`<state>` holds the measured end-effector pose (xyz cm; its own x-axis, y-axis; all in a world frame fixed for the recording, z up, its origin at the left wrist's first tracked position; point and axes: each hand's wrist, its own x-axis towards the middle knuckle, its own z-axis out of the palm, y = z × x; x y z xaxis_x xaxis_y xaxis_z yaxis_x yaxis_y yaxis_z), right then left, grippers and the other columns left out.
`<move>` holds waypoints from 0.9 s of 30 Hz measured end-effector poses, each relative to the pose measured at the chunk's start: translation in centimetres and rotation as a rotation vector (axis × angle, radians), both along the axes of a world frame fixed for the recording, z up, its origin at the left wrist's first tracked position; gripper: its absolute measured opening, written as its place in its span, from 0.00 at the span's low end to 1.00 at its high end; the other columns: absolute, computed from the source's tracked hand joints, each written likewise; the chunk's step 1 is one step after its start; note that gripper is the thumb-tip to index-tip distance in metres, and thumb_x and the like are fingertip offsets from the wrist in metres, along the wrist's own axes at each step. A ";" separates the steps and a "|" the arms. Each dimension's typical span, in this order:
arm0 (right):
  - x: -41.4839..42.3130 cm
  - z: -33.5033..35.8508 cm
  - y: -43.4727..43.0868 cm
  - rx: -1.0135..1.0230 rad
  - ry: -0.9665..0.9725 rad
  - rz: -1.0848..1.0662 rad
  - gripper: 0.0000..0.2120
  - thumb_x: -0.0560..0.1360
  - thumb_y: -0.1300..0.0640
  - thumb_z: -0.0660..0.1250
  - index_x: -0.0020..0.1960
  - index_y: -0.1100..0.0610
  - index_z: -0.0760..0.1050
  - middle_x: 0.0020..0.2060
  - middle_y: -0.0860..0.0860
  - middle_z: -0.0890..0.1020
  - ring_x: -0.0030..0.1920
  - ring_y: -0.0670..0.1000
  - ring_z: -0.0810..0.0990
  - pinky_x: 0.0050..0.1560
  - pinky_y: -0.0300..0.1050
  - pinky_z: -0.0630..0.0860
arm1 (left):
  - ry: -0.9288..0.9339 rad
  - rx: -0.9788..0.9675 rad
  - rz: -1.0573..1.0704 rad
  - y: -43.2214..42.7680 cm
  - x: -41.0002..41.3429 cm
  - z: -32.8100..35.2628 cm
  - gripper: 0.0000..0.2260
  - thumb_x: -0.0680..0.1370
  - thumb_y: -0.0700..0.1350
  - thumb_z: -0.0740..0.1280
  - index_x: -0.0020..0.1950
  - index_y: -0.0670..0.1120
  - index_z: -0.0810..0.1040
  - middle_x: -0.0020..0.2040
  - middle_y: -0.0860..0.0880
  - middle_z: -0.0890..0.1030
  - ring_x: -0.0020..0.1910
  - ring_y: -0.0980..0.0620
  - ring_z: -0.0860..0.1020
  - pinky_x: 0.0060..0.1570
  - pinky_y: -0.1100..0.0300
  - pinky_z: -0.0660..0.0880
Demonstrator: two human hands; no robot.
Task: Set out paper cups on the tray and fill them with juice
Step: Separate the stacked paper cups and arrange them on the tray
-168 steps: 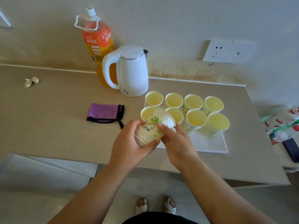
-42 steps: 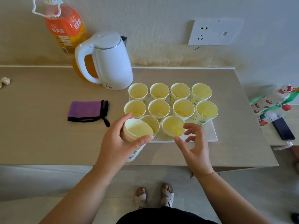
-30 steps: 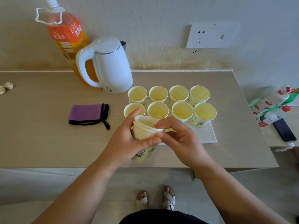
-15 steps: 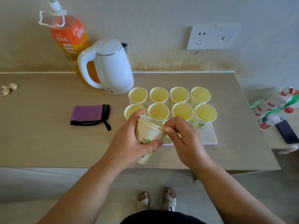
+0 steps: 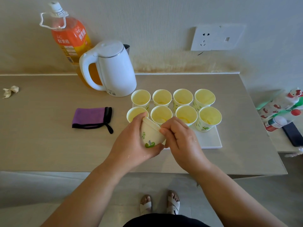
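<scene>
Paper cups (image 5: 186, 97) stand in two rows of four on the white tray (image 5: 211, 140), just right of the kettle (image 5: 114, 69). Your left hand (image 5: 131, 145) wraps fingers and thumb around a tilted cup (image 5: 150, 135) over the tray's near left corner. Your right hand (image 5: 182, 138) pinches its rim with curled fingers. The juice bottle (image 5: 70, 40) label reads 鲜果橙.
</scene>
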<state>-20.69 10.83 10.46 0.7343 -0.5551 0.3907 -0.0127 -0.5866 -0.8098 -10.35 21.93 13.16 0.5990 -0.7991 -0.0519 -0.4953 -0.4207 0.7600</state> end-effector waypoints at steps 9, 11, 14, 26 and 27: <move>0.4 1.1 -0.8 -0.043 0.068 -0.013 0.11 0.74 0.51 0.59 0.38 0.55 0.73 0.32 0.38 0.70 0.34 0.41 0.70 0.34 0.30 0.65 | -0.160 0.027 -0.016 -0.5 0.2 0.5 0.41 0.64 0.50 0.78 0.73 0.49 0.63 0.63 0.53 0.74 0.57 0.53 0.76 0.50 0.61 0.72; 0.5 1.8 -1.2 0.011 0.153 0.024 0.08 0.73 0.49 0.62 0.37 0.51 0.72 0.30 0.37 0.73 0.36 0.38 0.71 0.35 0.28 0.65 | -0.254 0.051 -0.059 -0.5 0.0 0.4 0.42 0.65 0.50 0.78 0.74 0.47 0.62 0.64 0.50 0.73 0.57 0.48 0.77 0.47 0.57 0.74; 0.8 2.6 -1.5 0.061 0.212 0.114 0.08 0.74 0.57 0.65 0.37 0.56 0.74 0.28 0.40 0.72 0.32 0.41 0.69 0.32 0.31 0.65 | -0.358 0.096 -0.096 -0.4 -0.2 0.2 0.42 0.64 0.51 0.78 0.74 0.46 0.64 0.63 0.48 0.75 0.50 0.43 0.80 0.37 0.55 0.74; 1.0 3.8 -1.2 -0.025 0.111 0.033 0.09 0.74 0.57 0.62 0.38 0.61 0.74 0.32 0.41 0.71 0.35 0.38 0.69 0.36 0.28 0.66 | -0.389 0.119 -0.045 -0.7 -0.4 1.8 0.43 0.67 0.55 0.75 0.77 0.53 0.57 0.67 0.53 0.69 0.56 0.47 0.77 0.41 0.57 0.74; 1.0 3.8 -1.1 -0.041 0.121 0.034 0.09 0.74 0.57 0.62 0.38 0.61 0.74 0.31 0.41 0.71 0.35 0.38 0.69 0.36 0.28 0.66 | -0.379 0.120 -0.045 -0.7 -0.4 1.7 0.43 0.67 0.55 0.75 0.76 0.53 0.57 0.67 0.54 0.69 0.57 0.48 0.77 0.42 0.56 0.74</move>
<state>-19.73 9.69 14.24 0.7956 -0.5143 0.3202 -0.0882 -0.6213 -0.7786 -10.77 21.26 14.90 0.5583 -0.8265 0.0720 -0.7512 -0.4669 0.4666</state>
